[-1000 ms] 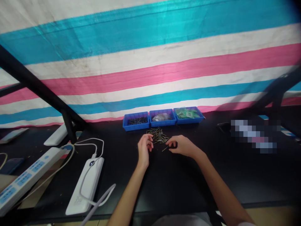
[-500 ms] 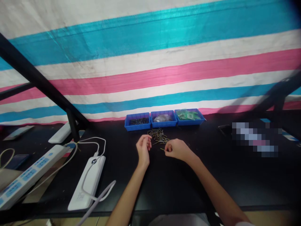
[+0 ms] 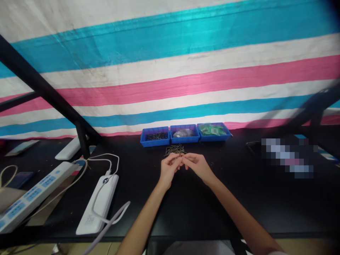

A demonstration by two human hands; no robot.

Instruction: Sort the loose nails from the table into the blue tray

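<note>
My left hand [image 3: 169,170] and my right hand [image 3: 198,166] meet at the fingertips, just in front of a loose pile of thin brass-coloured screws [image 3: 174,149]. The thumb and fingers of each hand are pinched together. My right hand grips one of these screws, now mostly hidden by the fingers. What my left fingers hold, if anything, cannot be made out. Behind the pile stand three blue trays: a left tray [image 3: 155,143] with dark screws, a middle tray [image 3: 185,139] with clear plastic bags, and a right tray [image 3: 214,137] with green packets.
A white power bank [image 3: 92,216] with a cable lies to the left on the black table [image 3: 202,212]. Beyond it are a power strip [image 3: 37,193] and a black frame post [image 3: 50,92]. A dark phone [image 3: 253,147] lies at the right. A striped sheet [image 3: 170,85] hangs behind.
My right hand has moved left and slightly up with the screw, until its fingertips meet my left hand's. The left hand has turned and moved right, its fingers now pinched.
</note>
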